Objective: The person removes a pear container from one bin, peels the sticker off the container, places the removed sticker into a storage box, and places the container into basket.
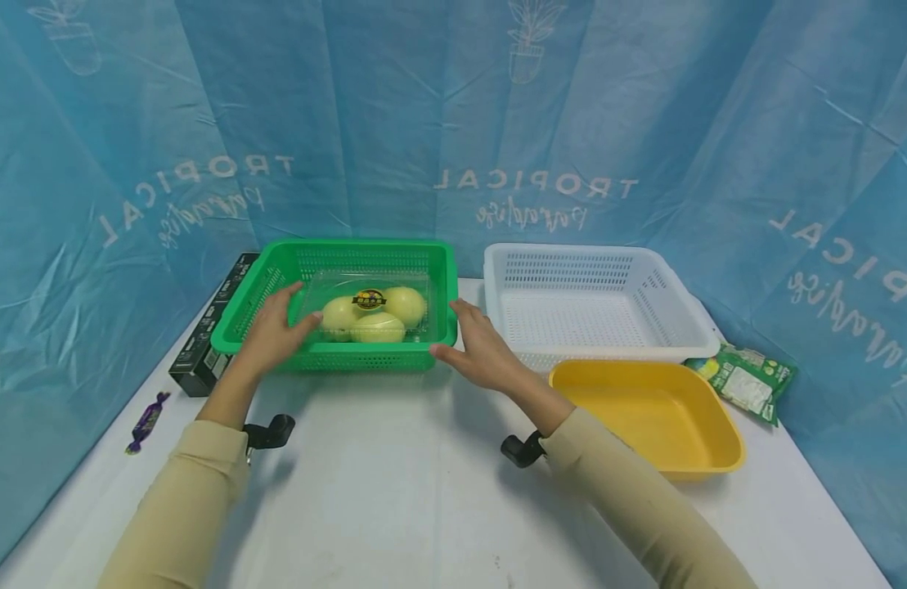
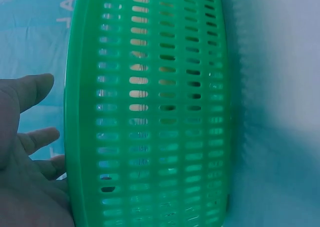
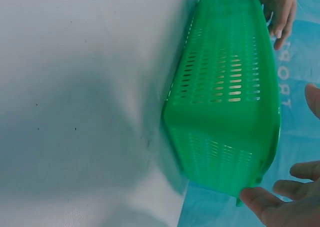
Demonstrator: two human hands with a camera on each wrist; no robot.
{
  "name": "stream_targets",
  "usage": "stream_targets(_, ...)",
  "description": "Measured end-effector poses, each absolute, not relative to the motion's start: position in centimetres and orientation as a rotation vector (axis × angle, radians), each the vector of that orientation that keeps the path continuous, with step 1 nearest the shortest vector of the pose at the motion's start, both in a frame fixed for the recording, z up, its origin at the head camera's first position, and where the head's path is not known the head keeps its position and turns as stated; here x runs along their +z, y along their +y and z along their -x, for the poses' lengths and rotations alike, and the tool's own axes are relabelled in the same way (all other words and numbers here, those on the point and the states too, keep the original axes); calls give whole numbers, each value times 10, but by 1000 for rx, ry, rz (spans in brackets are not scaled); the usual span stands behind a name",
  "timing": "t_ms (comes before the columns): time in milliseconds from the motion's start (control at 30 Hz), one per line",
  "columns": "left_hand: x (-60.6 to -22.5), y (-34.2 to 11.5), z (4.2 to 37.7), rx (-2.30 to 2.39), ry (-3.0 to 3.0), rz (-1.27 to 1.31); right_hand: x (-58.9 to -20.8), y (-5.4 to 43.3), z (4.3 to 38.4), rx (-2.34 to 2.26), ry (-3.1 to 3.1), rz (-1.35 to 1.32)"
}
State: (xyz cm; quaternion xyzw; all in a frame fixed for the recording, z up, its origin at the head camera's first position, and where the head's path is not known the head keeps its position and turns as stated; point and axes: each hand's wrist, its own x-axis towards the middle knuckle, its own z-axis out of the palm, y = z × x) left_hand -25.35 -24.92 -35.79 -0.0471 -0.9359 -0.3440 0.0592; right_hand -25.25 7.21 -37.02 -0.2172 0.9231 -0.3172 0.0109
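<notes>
A green slotted basket [image 1: 350,357] stands at the back left of the white table. In it lies a clear lidded plastic box [image 1: 331,286] with a dark label and several round, pale yellow-green fruits [image 1: 378,328]. My left hand [image 1: 267,331] reaches over the basket's front left, fingers spread and thumb toward the box. In the left wrist view its fingers [image 2: 37,90] show beside the basket's rim. My right hand [image 1: 486,350] is at the basket's right end with fingers extended; one fingertip [image 3: 255,196] is right at the rim in the right wrist view.
A white slotted basket [image 1: 571,353] stands at the back right, a yellow tub [image 1: 644,409] in front of it. Beyond lies a green packet [image 1: 751,380]. At left are a long black box [image 1: 203,352] and a purple wrapped candy [image 1: 147,423]. Blue curtains [image 1: 394,123] enclose the table.
</notes>
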Motion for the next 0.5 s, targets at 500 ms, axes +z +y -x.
stream_targets(500, -357, -267, 280, -1166, -3023, 116, -376, 69, 261, -1044, 2836, 630)
